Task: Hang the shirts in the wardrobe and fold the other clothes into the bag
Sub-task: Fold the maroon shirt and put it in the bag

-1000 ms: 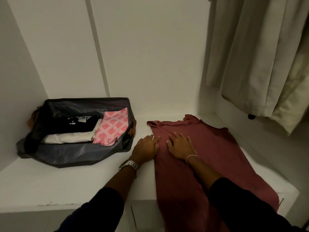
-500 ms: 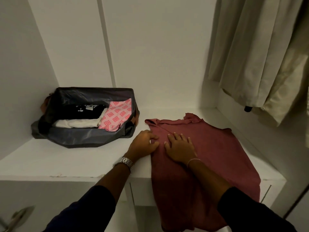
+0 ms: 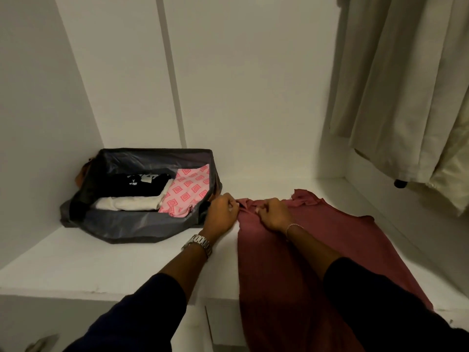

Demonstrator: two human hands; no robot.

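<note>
A maroon garment (image 3: 330,250) lies spread on the white shelf (image 3: 88,262), its lower part hanging over the front edge. My left hand (image 3: 222,212) pinches the garment's top left corner. Close beside it, my right hand (image 3: 272,213) grips the cloth along the top edge, fingers curled. To the left stands an open dark grey bag (image 3: 127,224) holding a folded black garment (image 3: 137,186), a folded white one (image 3: 129,203) and a pink patterned one (image 3: 187,193).
Pale beige shirts (image 3: 406,85) hang at the upper right above the shelf's right end. White wardrobe walls close in the back and left. A drawer front (image 3: 223,323) sits below the shelf edge.
Both hands slid up from lying flat on the garment to its top edge, and their fingers curled onto the cloth. The camera view shifted upward and left.
</note>
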